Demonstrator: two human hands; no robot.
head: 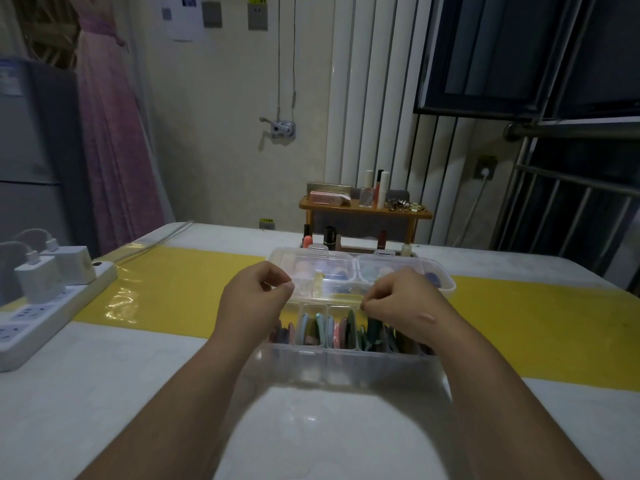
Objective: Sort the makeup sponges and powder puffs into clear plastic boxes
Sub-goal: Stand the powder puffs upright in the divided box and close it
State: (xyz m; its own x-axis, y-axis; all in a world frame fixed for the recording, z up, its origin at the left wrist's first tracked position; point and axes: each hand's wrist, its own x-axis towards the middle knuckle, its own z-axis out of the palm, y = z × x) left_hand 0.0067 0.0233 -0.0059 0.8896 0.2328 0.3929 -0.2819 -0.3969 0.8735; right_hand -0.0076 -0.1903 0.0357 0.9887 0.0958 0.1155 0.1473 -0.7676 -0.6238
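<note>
The sorting is judged to be well advanced. The powder puffs are stood on edge in the divided compartments of the near clear plastic box. Makeup sponges can be made out through the closed lid of a second clear box, which is set just behind the first.

Both hands are held over the far rim of the near box. The left hand is curled, with thumb and forefinger brought together. The fingers of the right hand are likewise pinched close. Whether anything is held in either pinch cannot be told, since nothing is seen between the fingers.

The next move is judged to be either the closing of the near box or the straightening of its puffs. A light touch would be called for, so that the upright puffs are not tipped over.

The boxes are carried on a white surface crossed by a glossy yellow strip. A power strip with two chargers is laid at the left. Lipsticks are stood behind the boxes, and a small wooden shelf of cosmetics stands beyond them. A barred window is seen at the right.
</note>
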